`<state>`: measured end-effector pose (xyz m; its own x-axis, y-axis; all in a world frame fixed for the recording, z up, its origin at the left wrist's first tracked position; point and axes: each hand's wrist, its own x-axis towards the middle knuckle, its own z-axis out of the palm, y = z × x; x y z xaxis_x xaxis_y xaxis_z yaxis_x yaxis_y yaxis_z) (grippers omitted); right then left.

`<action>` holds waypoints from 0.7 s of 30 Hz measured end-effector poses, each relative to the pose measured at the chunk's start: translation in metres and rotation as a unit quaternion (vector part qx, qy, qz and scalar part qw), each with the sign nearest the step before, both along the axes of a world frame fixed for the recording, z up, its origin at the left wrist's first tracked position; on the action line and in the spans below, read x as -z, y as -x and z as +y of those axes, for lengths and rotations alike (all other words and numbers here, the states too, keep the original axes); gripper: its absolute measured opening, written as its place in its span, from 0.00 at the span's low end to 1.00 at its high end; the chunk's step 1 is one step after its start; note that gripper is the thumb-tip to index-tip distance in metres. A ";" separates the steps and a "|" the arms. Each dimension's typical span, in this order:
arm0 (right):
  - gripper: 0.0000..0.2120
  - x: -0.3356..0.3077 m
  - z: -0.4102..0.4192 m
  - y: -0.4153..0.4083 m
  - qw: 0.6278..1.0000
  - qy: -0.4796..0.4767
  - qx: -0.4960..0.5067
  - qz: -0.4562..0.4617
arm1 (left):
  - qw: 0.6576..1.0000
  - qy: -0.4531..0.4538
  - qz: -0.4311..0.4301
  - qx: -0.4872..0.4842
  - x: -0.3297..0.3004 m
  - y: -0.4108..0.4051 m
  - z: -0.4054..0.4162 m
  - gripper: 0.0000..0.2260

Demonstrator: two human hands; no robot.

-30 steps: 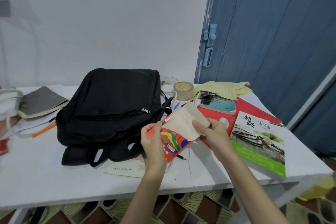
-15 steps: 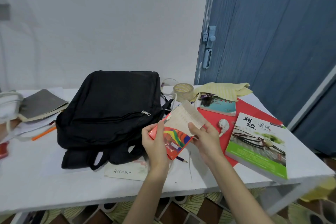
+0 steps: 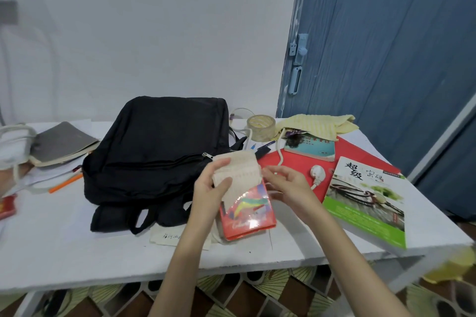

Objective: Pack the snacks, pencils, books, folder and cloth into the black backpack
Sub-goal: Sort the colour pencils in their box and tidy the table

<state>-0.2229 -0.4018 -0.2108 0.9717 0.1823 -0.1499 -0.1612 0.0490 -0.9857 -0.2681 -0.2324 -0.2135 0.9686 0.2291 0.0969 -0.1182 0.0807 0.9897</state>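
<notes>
Both hands meet near the middle of the white table (image 3: 77, 252): the left hand (image 3: 210, 194) pinches the cream inner tray (image 3: 238, 172) that sticks out of the top of a red pencil box (image 3: 247, 213), thumb on its front and fingers curled behind, while the right hand (image 3: 289, 186) sits at the box's right edge with fingers loosely bent; whether it grips the box I cannot tell. At the far left lie a grey notebook (image 3: 61, 141) and an orange pencil (image 3: 65, 183). Left of the hands sits the black backpack (image 3: 159, 147), lying flat with its zip closed and straps toward the near edge. Behind the hands stands a roll of tape (image 3: 260, 127). To the right, a red folder (image 3: 296, 162) carries a small teal book (image 3: 313, 147) and a white plug (image 3: 318, 171), a yellow cloth (image 3: 319, 123) lies at the far edge, and a large green book (image 3: 365, 198) overlaps the folder's right side.
</notes>
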 end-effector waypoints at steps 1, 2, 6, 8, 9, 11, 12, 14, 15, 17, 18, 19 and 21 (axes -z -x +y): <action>0.10 0.004 -0.005 0.002 0.999 0.042 -0.012 -0.004 | 1.000 -0.002 -0.003 -0.018 -0.001 0.001 0.004 0.17; 0.09 0.008 -0.009 0.004 0.993 0.111 -0.026 -0.016 | 0.999 -0.001 -0.003 -0.035 -0.001 0.001 0.009 0.18; 0.09 0.027 -0.020 0.016 0.937 0.324 -0.092 -0.086 | 0.997 -0.014 -0.004 -0.081 -0.004 0.001 0.017 0.19; 0.13 0.033 -0.019 0.020 0.924 0.352 -0.111 -0.104 | 0.996 -0.013 0.008 -0.086 -0.003 0.000 0.015 0.18; 0.13 0.036 -0.018 0.022 0.915 0.371 -0.111 -0.117 | 0.996 -0.011 0.013 -0.086 -0.002 0.000 0.014 0.18; 0.08 0.038 -0.016 0.023 0.898 0.400 -0.108 -0.148 | 0.996 -0.007 0.015 -0.083 -0.003 0.000 0.012 0.17; 0.06 0.037 -0.016 0.023 0.894 0.405 -0.107 -0.158 | 0.997 -0.006 0.011 -0.081 -0.004 0.000 0.012 0.16; 0.09 0.031 -0.020 0.022 0.902 0.392 -0.094 -0.155 | 0.997 -0.004 0.002 -0.077 -0.006 0.001 0.012 0.16; 0.09 0.027 -0.023 0.020 0.917 0.365 -0.079 -0.140 | 0.997 -0.001 -0.002 -0.074 -0.006 0.002 0.012 0.16; 0.08 0.017 -0.031 0.014 0.954 0.279 -0.043 -0.105 | 0.998 0.002 -0.001 -0.060 -0.005 0.004 0.010 0.17; 0.07 0.011 -0.034 0.011 0.970 0.222 -0.022 -0.094 | 0.999 -0.001 0.001 -0.053 -0.004 0.004 0.009 0.17; 0.06 0.004 -0.035 0.008 0.984 0.157 0.001 -0.089 | 0.999 -0.009 0.003 -0.046 -0.003 0.005 0.006 0.17; 0.07 -0.011 -0.035 0.002 0.994 0.034 0.055 -0.092 | 0.999 -0.028 0.009 -0.031 -0.003 0.006 0.002 0.18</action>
